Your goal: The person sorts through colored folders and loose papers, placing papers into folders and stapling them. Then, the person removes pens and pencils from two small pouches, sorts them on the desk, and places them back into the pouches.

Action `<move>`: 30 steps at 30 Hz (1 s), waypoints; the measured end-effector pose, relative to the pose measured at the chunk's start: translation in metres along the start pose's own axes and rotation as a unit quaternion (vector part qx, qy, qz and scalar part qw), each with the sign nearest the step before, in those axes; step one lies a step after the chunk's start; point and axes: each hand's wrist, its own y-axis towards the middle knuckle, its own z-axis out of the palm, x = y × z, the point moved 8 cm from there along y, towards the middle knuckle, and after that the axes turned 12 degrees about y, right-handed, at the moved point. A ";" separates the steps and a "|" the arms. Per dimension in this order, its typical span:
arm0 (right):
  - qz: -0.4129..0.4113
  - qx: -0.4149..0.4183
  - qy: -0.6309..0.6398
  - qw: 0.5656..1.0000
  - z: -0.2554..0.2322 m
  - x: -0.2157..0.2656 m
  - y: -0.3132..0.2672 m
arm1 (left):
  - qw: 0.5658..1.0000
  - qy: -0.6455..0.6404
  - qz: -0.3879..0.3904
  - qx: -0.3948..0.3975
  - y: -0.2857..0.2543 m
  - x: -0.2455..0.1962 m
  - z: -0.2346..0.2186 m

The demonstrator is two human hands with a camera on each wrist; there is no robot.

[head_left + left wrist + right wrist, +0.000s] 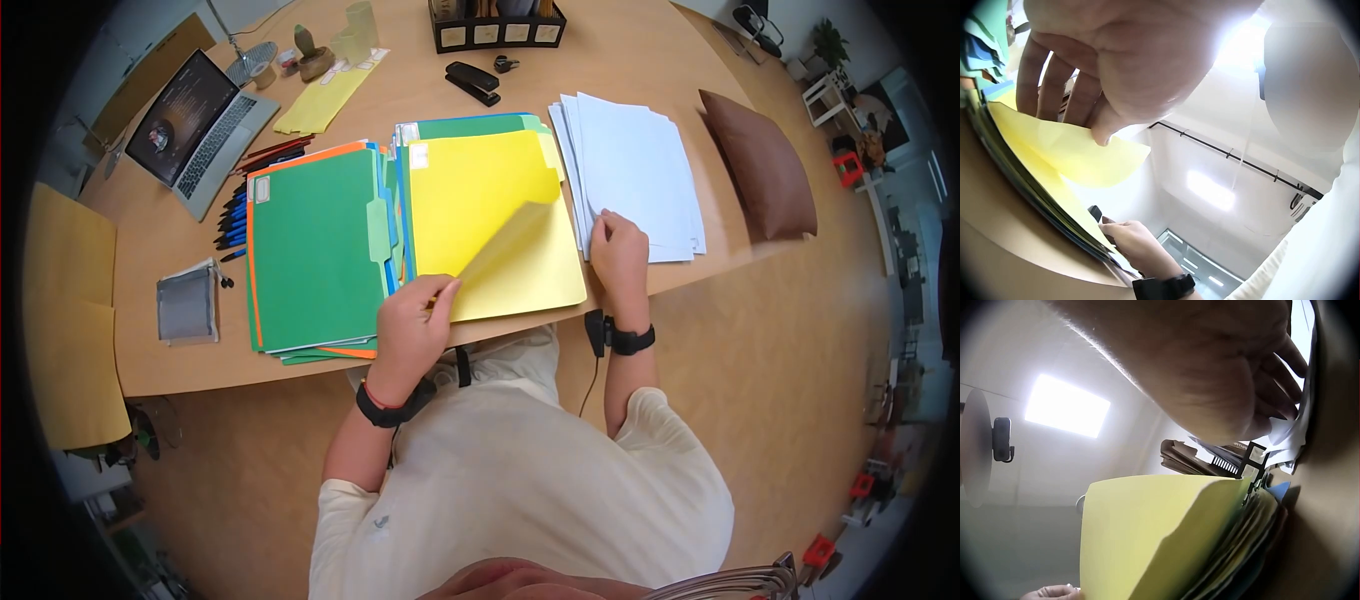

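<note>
My left hand [412, 325] pinches the front flap of a yellow file folder [480, 190] by its lower left corner. The flap is raised and bent, so the inside of the folder shows, and it lies on a pile of other folders. In the left wrist view the thumb [1103, 131] presses on the lifted yellow flap [1079, 153]. My right hand [621, 255] is at the lower left of a stack of white paper [640, 160], with bent fingers. In the right wrist view it pinches a curled paper edge [1288, 437]; how many sheets is hidden.
A second pile of folders, green on top [315, 250], lies left. Beyond it are pens [233, 215], a laptop [200, 130] and a mesh pouch [187, 303]. A stapler [472, 83] and black organizer [500, 30] stand behind; a brown cushion [760, 165] lies right.
</note>
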 end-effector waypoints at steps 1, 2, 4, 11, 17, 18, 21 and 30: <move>0.048 0.016 -0.007 0.999 -0.001 0.000 -0.001 | 1.000 -0.010 -0.012 -0.020 -0.001 0.002 -0.004; 0.010 -0.028 0.028 0.999 -0.008 0.004 -0.002 | 0.999 -0.019 -0.025 -0.041 -0.003 0.004 -0.008; -0.068 -0.113 0.098 0.986 -0.021 0.010 -0.009 | 0.996 -0.028 -0.039 -0.074 -0.006 0.010 -0.016; -0.227 -0.002 0.137 0.964 0.001 0.095 -0.051 | 0.976 -0.156 -0.090 -0.122 -0.031 0.041 -0.023; -0.274 0.154 0.146 0.938 0.081 0.127 -0.101 | 0.954 -0.228 -0.105 -0.162 -0.042 0.049 -0.030; -0.277 0.160 0.150 0.936 0.087 0.130 -0.109 | 0.949 -0.247 -0.110 -0.164 -0.043 0.049 -0.031; -0.295 0.172 0.150 0.928 0.097 0.143 -0.124 | 0.950 -0.248 -0.113 -0.154 -0.045 0.054 -0.027; -0.287 0.178 0.101 0.936 0.103 0.150 -0.132 | 0.959 -0.225 -0.087 -0.149 -0.046 0.051 -0.029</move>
